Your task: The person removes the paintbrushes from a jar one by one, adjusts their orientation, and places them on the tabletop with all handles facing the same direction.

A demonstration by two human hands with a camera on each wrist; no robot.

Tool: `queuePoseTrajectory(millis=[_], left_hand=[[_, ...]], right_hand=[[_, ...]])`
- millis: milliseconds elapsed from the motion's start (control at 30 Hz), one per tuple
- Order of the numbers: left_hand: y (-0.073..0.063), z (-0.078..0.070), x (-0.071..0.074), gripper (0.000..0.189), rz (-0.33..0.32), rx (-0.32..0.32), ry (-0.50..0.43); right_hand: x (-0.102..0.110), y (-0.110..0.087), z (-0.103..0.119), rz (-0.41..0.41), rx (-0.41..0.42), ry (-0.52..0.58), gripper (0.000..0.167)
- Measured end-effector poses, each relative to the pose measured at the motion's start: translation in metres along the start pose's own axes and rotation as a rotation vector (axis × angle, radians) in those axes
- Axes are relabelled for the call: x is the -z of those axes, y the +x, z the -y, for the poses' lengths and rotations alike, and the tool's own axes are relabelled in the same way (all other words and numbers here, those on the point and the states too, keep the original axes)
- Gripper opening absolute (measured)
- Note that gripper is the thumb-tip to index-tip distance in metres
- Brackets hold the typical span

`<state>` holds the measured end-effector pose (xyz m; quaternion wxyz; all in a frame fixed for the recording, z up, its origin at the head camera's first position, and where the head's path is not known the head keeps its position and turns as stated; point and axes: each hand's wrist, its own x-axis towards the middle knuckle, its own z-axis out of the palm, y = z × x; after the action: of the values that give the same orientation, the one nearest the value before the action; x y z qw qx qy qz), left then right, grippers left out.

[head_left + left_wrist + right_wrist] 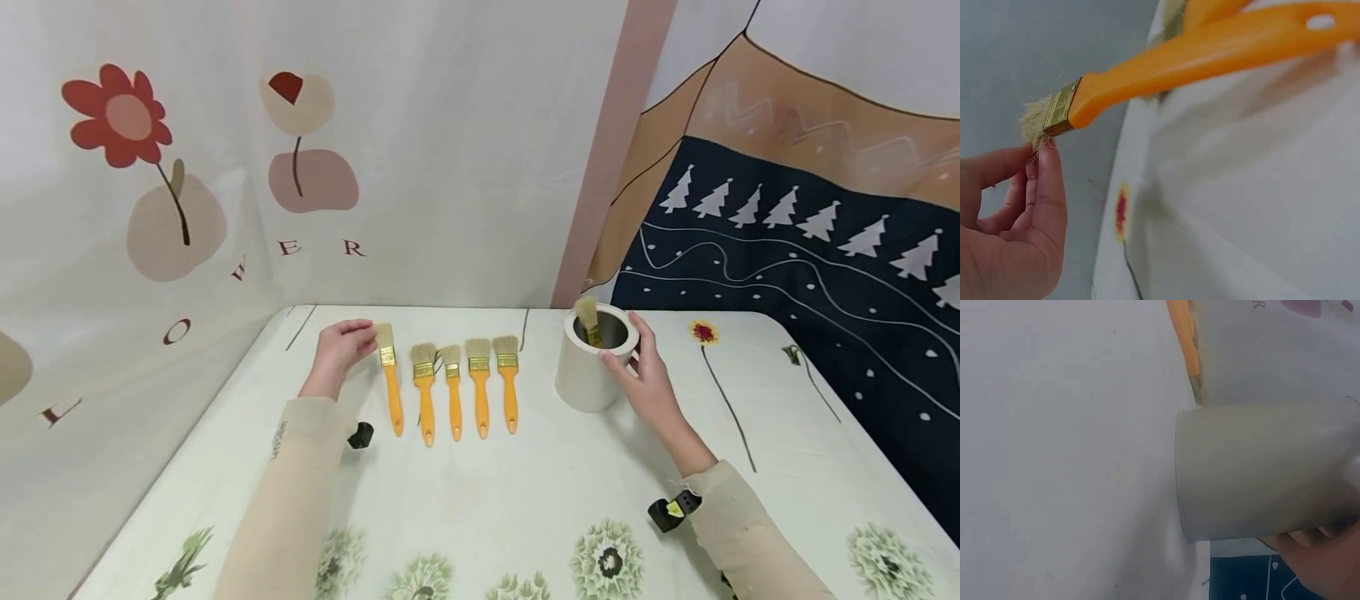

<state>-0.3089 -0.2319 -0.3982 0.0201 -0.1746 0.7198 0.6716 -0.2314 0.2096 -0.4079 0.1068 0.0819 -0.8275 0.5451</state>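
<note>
At the left end of a row, my left hand [347, 350] pinches the bristle tip of a paintbrush [390, 379] between thumb and fingers. In the left wrist view, the fingertips meet the pale bristles just beyond the brass ferrule, and the orange handle [1191, 59] points away from the hand. My right hand [647, 379] grips an off-white cylindrical pot [585, 375] near its rim, thumb in front and fingers round the far right side. Inside the pot, one paintbrush [588, 321] stands bristles up, its handle hidden. The pot's smooth wall [1260, 472] fills much of the right wrist view.
Several more orange-handled paintbrushes [481, 387] lie side by side between the hands, bristles toward the back. A white flower-printed cloth [465, 500] covers the table. Behind it hangs a printed curtain [450, 167], with a dark tree-patterned one [750, 258] at the right.
</note>
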Motion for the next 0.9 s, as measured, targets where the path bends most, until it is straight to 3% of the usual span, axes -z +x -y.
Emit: queuePoseTrajectory(millis=[200,433,600,700,900], left_hand=[[0.008,0.018,0.002,0.035,0.01,0.036,0.083],[0.007,0.025,0.002,0.014,0.036,0.061,0.072],[0.006,0.027,0.001,0.024,0.042,0.054,0.104],[0.006,0.025,0.001,0.033,0.034,0.042,0.134],[0.007,0.013,-0.006,0.037,0.029,-0.049,0.178]], right_hand=[[-0.001,0.0,0.0,-0.001,-0.007,-0.013,0.08],[-0.001,0.0,0.0,-0.003,0.002,-0.012,0.079],[-0.002,0.0,0.0,-0.004,0.011,-0.008,0.079],[-0.001,0.0,0.0,-0.005,0.011,-0.008,0.08],[-0.001,0.001,-0.002,-0.005,0.004,-0.014,0.08]])
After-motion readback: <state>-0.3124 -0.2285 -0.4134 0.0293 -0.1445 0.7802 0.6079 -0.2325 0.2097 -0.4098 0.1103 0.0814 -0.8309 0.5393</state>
